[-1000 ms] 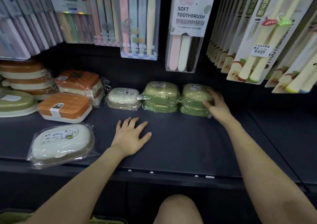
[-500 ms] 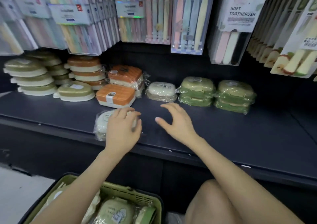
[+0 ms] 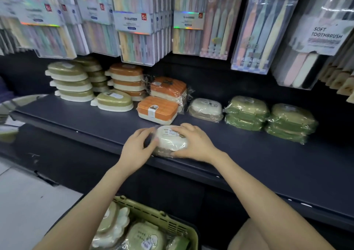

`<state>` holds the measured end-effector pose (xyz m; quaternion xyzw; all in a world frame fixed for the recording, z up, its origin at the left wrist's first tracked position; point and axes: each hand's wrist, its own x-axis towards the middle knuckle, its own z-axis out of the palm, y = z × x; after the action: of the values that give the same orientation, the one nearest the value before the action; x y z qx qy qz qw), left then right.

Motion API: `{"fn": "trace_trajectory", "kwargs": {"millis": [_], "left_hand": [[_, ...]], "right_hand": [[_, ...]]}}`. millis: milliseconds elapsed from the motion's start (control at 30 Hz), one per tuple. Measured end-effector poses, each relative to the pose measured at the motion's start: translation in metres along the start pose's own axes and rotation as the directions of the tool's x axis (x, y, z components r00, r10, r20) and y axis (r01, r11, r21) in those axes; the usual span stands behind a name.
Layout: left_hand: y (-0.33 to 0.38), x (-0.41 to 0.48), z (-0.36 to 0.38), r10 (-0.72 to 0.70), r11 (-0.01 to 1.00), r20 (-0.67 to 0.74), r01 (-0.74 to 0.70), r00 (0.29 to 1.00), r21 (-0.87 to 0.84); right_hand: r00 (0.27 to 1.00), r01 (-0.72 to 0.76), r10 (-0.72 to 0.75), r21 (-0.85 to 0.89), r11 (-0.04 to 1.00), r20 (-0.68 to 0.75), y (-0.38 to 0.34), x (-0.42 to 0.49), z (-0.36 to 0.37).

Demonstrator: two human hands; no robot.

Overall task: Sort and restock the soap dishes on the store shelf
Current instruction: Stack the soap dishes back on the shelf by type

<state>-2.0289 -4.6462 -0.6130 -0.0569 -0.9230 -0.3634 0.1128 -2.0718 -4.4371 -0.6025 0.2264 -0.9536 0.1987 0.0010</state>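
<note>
On the front edge of the dark shelf (image 3: 249,154), left hand (image 3: 139,148) at 9 o'clock and right hand (image 3: 195,144) at 3 o'clock grip a plastic-wrapped white oval soap dish (image 3: 170,141), fingers (image 3: 184,128) curled round it.

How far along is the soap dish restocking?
Done: green stacks and orange dishes sit grouped at the back of the shelf. In hand: the left hand and right hand hold a wrapped white dish near the front edge. Left: the basket holds more dishes.

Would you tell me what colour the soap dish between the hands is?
White soap dish, beige base; head view shows it.
</note>
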Motion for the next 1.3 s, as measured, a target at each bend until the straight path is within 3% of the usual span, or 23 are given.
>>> {"fn": "trace_trajectory", "kwargs": {"millis": [133,233,400,567,733,900,967,1067,1200,1300], "left_hand": [[-0.02,0.017,0.009,-0.071,0.973,-0.016,0.073,0.997,0.219],[-0.03,0.026,0.018,-0.175,0.872,0.083,0.116,0.981,0.475],[-0.034,0.029,0.024,-0.185,0.817,0.112,0.09,0.976,0.569],[-0.038,0.027,0.027,-0.142,0.808,0.062,0.08,0.988,0.584],[-0.038,0.028,0.029,-0.155,0.791,0.075,0.078,0.985,0.607],[-0.035,0.027,0.026,-0.172,0.788,0.098,0.077,0.98,0.611],[-0.033,0.027,0.025,-0.18,0.782,0.108,0.076,0.978,0.618],[-0.032,0.028,0.023,-0.178,0.789,0.135,0.059,0.975,0.612],[-0.036,0.031,0.019,-0.176,0.821,0.187,0.039,0.966,0.569],[-0.044,0.005,0.014,0.036,0.907,0.072,-0.063,0.997,0.416]], "right_hand": [[0.968,-0.073,0.091,0.086,0.994,-0.232,0.028,-0.024,-0.022],[0.925,-0.124,0.117,0.005,0.992,-0.36,0.039,-0.01,-0.041],[0.857,-0.243,0.138,-0.154,0.958,-0.496,0.066,0.049,-0.064],[0.864,-0.361,0.278,-0.132,0.923,-0.421,0.09,0.089,-0.075],[0.92,-0.344,0.313,-0.104,0.933,-0.236,0.107,0.111,-0.069],[0.919,-0.388,0.334,-0.333,0.859,-0.211,0.108,0.118,-0.064],[0.911,-0.402,0.318,-0.4,0.824,-0.262,0.095,0.11,-0.063],[0.879,-0.365,0.212,-0.317,0.875,-0.427,0.063,0.083,-0.053],[0.796,-0.132,0.017,-0.147,0.98,-0.605,0.008,0.018,-0.019],[0.772,0.013,-0.076,-0.103,0.995,-0.631,-0.027,-0.043,0.017]]}}
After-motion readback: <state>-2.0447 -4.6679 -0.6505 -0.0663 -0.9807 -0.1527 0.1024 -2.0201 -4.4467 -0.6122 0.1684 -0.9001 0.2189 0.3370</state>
